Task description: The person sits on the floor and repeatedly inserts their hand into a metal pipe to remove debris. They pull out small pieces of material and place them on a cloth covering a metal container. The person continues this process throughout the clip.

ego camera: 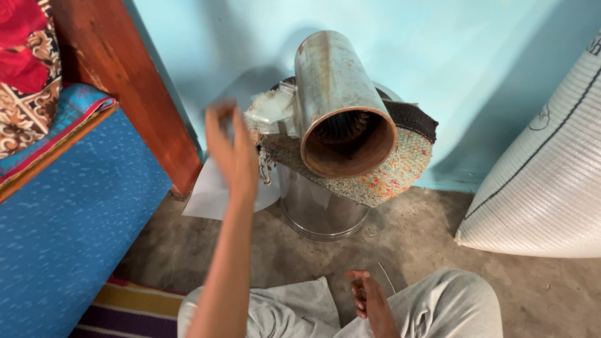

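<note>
My left hand (pixel 233 150) is raised in front of me, blurred, with fingers loosely apart and nothing visibly in it, close to a clear plastic piece (pixel 271 107). That piece lies beside a rusty metal cylinder (pixel 338 100), which rests on its side on a woven mat (pixel 400 169) over a shiny steel drum (pixel 319 213). Copper-coloured windings show inside the cylinder's open end. My right hand (pixel 369 299) rests low between my knees, fingers loosely curled, empty. A thin wire (pixel 386 276) lies on the floor just beside it.
A blue bed (pixel 69 225) with a wooden post (pixel 131 81) stands at the left. At the right, a large white woven sack (pixel 544 181) leans on the turquoise wall. A white sheet (pixel 206 194) lies on the concrete floor by the drum. A striped rug (pixel 131 310) lies lower left.
</note>
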